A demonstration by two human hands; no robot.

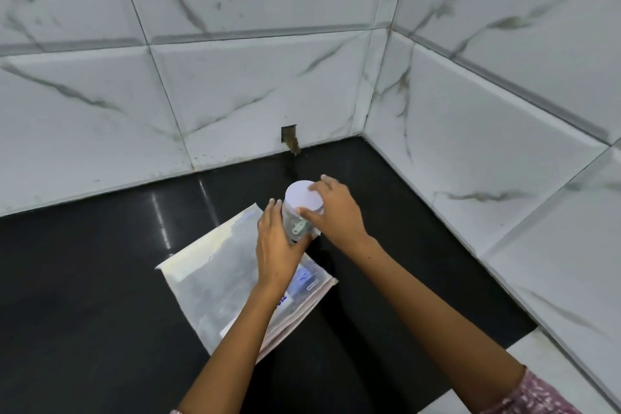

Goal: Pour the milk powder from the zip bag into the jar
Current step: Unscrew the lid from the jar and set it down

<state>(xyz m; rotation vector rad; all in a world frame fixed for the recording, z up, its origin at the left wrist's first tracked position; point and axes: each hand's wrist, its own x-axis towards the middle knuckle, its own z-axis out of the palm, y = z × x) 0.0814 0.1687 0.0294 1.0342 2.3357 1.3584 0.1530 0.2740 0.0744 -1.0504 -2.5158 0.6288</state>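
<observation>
A clear jar (295,227) with a white lid (302,196) stands upright on the black counter (100,279). My left hand (277,245) wraps around the jar's body from the left. My right hand (336,212) grips the rim of the lid from the right, fingers curled over its edge. A flat translucent zip bag (218,272) lies on the counter under and to the left of the jar, with a printed label near its lower right corner. The powder inside the bag cannot be made out.
White marble-pattern tiled walls (235,77) close the counter at the back and on the right (487,144), forming a corner. A small dark notch (289,138) sits in the back wall at counter level. A white tile edge (537,363) borders the counter at lower right.
</observation>
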